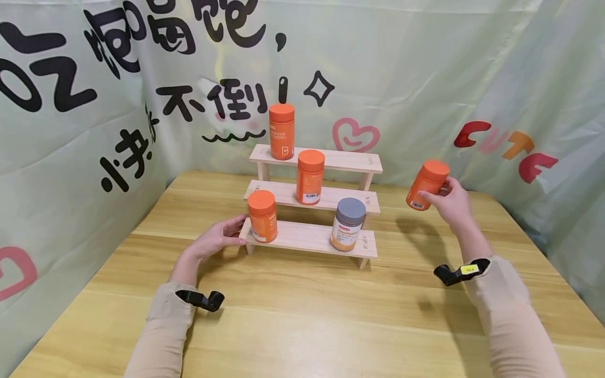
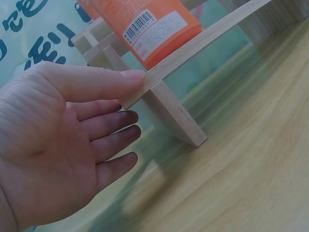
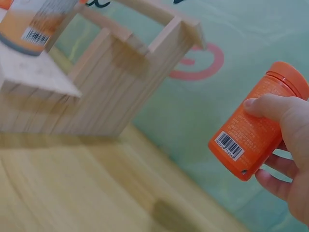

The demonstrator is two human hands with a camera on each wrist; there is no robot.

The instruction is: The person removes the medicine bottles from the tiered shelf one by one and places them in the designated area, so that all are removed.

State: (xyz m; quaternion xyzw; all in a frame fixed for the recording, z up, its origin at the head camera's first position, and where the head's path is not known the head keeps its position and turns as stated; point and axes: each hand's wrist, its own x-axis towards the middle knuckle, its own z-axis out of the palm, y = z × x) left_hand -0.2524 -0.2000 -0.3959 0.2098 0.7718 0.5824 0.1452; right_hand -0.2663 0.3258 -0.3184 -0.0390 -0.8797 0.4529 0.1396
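Observation:
At the right, in the air beside the stand, my right hand [image 1: 454, 202] grips an orange bottle [image 1: 427, 184] with a screw cap. The bottle is tilted, and the right wrist view shows my thumb across its side above a barcode. My left hand [image 1: 219, 236] holds the left end of the lowest shelf of a three-step wooden stand [image 1: 302, 239]. In the left wrist view its thumb [image 2: 111, 84] lies on the board's end, other fingers loosely bent below. Near that hand, an orange bottle [image 1: 262, 218] stands on the lowest shelf.
At the right of the lowest shelf stands a grey-capped jar [image 1: 348, 223]. One orange bottle [image 1: 310, 176] is on the middle shelf, another orange bottle [image 1: 282, 134] on the top shelf's left. The stand sits on a wooden table [image 1: 302, 320], with a printed curtain [image 1: 402, 68] behind.

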